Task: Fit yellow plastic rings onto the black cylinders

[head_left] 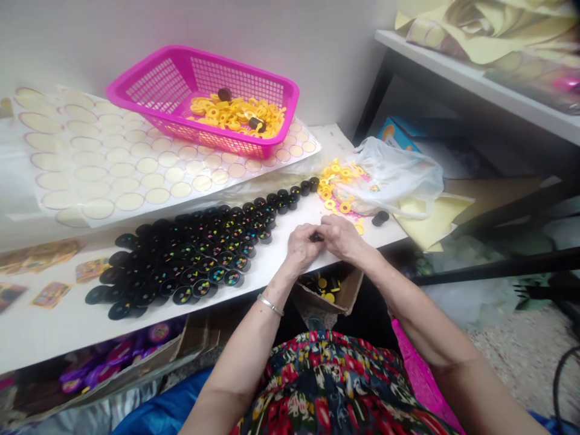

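Note:
At the table's front edge my left hand (301,246) and my right hand (342,237) meet, fingers closed around a small black cup (317,238) that is mostly hidden by them. To the left stand rows of small black round cups (199,257), many with coloured bits inside. Just beyond my hands lie yellow ring-shaped pieces (345,207) and tiny pink bits. A single black cup (380,218) lies on its side to the right of my right hand.
A pink basket (290,99) of yellow pieces stands on sticker sheets (122,187) at the back. A plastic bag (399,175) lies at the right by a shelf (453,72). Below the edge are a cardboard box (351,293) and purple items (113,359).

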`<state>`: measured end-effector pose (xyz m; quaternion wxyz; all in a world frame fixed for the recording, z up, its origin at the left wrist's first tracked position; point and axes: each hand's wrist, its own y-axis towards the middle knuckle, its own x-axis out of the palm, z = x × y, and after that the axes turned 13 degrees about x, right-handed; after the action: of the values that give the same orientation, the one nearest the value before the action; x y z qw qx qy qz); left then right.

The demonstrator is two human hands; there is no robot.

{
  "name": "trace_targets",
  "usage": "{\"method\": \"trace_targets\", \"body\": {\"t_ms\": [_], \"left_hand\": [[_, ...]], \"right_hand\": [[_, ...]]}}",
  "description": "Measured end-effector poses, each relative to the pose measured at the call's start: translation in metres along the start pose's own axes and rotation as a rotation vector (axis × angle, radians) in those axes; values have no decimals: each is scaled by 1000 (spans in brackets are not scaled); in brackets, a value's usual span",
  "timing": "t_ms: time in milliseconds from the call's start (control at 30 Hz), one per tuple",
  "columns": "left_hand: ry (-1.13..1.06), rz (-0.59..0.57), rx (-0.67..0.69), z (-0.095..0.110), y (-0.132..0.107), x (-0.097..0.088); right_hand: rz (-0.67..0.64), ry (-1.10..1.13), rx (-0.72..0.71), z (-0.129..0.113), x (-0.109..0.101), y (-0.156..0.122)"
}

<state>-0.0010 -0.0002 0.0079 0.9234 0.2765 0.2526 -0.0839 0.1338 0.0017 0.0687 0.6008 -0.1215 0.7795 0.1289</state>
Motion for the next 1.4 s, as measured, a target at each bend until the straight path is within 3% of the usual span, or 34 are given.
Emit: {"method": "trace_targets", "body": {"t_ms": [100,167,267,333,467,700,867,1033,1100,1233,1400], "left_hand": [[14,-12,-26,2,1,-2],[26,-25,-48,2,1,-2],[17,-26,-51,2,2,-2],[18,-16,-52,2,3,-1],[25,-8,-62,3,3,-2],[26,-18,-73,4,4,-4],[17,-14,-70,4,3,-3],[16,-11,-77,6,3,-4],[20,-10,-83,6,3,-4],[5,-3,-84,2,3,-3],[-1,0,-102,0,2,-3]], "right_hand": [[66,201,100,12,4,-9],[187,262,285,24,8,-18],[326,136,632,41,12,-30],[293,14,765,47,14,-34],[182,-107,763,47,17,-33],[224,-85,659,50,19,-39],[257,96,655,57,13,-47],[268,483,788,69,16,-49],[277,528,822,73,18,-50],[299,296,824,70,16,-51],[153,29,930,51,8,-42]]}}
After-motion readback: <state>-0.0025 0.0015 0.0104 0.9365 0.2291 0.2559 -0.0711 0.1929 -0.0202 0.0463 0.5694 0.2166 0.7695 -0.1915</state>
